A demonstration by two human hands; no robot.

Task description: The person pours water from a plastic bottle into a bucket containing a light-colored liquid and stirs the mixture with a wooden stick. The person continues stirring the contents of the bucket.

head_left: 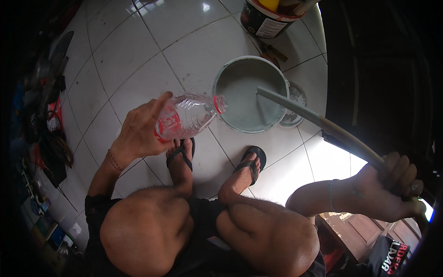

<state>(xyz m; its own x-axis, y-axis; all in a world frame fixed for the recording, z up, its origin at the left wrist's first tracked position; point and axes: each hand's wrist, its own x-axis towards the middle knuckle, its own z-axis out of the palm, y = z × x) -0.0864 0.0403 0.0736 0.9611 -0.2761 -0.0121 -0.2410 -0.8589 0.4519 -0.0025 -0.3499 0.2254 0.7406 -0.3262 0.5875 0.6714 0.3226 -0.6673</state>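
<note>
My left hand (138,127) grips a clear plastic bottle (191,115) with a red label, tipped on its side, its red-ringed open neck near the left rim of a white bucket. The bucket (220,81) stands on the tiles and holds pale grey-green liquid. My right hand (387,184), low at the right, is wrapped round a long stick (302,113), whose grey-coated far end reaches down into the bucket. Behind the bucket's right side sits a round shallow container (296,104) with white residue.
A black bucket (265,25) with a yellow item inside and some tools (274,53) are at the top. Mixed tools and objects (55,129) line the left. A dark panelled wooden surface (369,83) is at the right. My knees and sandalled feet (249,166) are below.
</note>
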